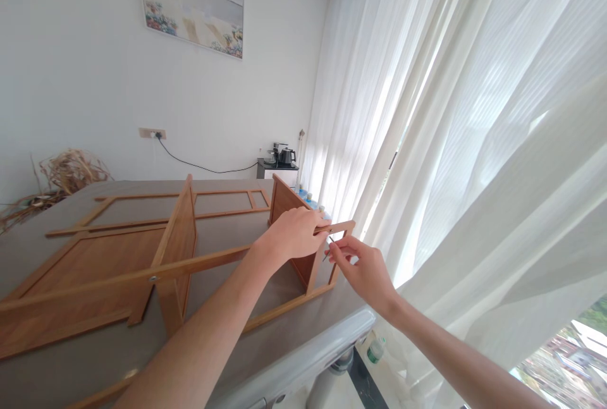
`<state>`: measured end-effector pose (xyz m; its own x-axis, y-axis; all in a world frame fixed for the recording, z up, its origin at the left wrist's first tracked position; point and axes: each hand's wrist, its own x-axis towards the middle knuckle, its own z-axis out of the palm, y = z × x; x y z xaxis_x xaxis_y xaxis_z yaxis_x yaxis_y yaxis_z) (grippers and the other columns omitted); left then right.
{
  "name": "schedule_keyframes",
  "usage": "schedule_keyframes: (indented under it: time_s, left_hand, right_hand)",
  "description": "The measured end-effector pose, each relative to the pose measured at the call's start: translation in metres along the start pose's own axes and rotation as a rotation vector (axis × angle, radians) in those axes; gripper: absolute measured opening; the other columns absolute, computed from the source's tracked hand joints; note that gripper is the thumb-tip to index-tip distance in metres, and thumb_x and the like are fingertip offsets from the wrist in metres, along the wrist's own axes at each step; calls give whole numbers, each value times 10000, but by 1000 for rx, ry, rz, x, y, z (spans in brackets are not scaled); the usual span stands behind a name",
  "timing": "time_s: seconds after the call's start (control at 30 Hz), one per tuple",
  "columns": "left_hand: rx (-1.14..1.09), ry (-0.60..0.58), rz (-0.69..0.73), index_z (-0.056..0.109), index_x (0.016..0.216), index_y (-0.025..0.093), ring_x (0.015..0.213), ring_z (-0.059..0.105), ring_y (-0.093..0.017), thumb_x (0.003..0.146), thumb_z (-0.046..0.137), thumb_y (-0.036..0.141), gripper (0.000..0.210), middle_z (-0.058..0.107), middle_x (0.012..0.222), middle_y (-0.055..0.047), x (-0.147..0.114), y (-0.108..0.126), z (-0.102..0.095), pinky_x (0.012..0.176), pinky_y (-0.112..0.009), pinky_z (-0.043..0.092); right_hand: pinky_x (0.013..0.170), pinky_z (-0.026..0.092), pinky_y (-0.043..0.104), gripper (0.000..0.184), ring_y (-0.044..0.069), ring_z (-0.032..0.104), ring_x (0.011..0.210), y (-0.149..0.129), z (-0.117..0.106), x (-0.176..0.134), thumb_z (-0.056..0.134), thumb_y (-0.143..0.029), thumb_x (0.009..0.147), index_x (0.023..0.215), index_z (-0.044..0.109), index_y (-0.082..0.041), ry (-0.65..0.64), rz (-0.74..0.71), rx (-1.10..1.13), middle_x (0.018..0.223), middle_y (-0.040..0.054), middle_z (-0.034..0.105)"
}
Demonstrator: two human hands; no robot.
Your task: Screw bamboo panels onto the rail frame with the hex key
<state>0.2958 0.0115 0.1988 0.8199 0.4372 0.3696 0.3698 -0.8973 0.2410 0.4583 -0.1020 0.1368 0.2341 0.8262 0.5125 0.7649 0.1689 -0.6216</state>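
A wooden frame with upright panels between its rails lies on a grey-covered table. My left hand is closed over the top rail near its right end, beside an upright wooden panel. Just right of it, my right hand pinches a thin, bent metal hex key close under that rail. The key's tip meets or nearly meets the rail; my fingers hide part of it, so I cannot tell if it sits in a screw. Further left, a round metal fastener shows in the rail.
Flat wooden panels and a slatted frame lie on the table. Dried plants are at the far left. A black kettle stands behind. White curtains hang close on the right; a bottle stands below.
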Motion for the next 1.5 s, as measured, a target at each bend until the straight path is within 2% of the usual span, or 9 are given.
schedule_keyframes:
  time_s: [0.13,0.2,0.6,0.73,0.87,1.1,1.23,1.33,1.5]
  left_hand:
    - [-1,7,-14,723,1145,316,1162,638,-284,945,459,366,335,700,1237,-34,0,-1,1,966,-371,489]
    - [0,9,-9,724,1136,315,1159,638,-283,948,457,370,331,708,1219,-35,0,-1,1,967,-370,489]
    - [-8,15,-11,711,1173,312,1177,633,-284,950,464,386,340,692,1261,-35,1,-1,1,992,-384,488]
    - [-1,11,-25,698,1207,315,1182,631,-283,949,457,389,361,685,1274,-36,1,-1,0,978,-381,495]
    - [12,14,9,714,1178,318,1176,636,-285,949,449,370,354,677,1289,-31,1,0,-1,948,-374,511]
    - [17,19,20,712,1189,301,1184,635,-285,949,451,338,357,666,1310,-38,0,1,-1,951,-374,519]
    - [5,17,12,710,1194,299,1203,625,-296,953,440,349,365,653,1331,-40,0,1,-2,958,-394,521]
    - [-8,8,-2,700,1217,308,1215,617,-296,951,444,353,372,645,1343,-37,0,1,-2,974,-396,512]
    - [-1,0,-15,698,1223,297,1196,626,-293,947,449,358,377,666,1310,-43,0,2,-2,963,-386,509]
  right_hand:
    - [594,460,277,217,157,614,631,8,-7,0,518,-361,993,883,663,-243,91,-315,-340,728,5,703]
    - [621,447,284,204,149,584,613,11,-13,5,510,-317,1003,894,657,-228,97,-414,-441,722,10,691]
    - [649,362,284,234,132,536,596,12,-22,18,458,-246,1031,884,637,-208,63,-565,-606,661,0,624]
    - [633,325,290,258,133,494,585,7,-29,21,457,-164,1011,799,600,-202,42,-709,-773,606,-16,547]
    - [652,328,302,228,150,518,659,2,-35,25,452,-58,972,875,611,-190,4,-821,-915,719,15,610]
    - [666,350,323,230,169,542,700,1,-37,25,443,-44,968,953,635,-170,-2,-849,-966,768,39,648]
    - [655,368,306,212,149,536,649,3,-28,22,465,-184,1018,884,629,-203,-28,-654,-706,677,4,613]
    - [661,395,297,210,143,553,651,4,-20,18,473,-257,1029,904,636,-215,-3,-490,-529,708,5,632]
    - [656,402,298,215,156,573,678,9,-20,18,474,-262,1027,903,640,-205,34,-479,-510,730,18,642]
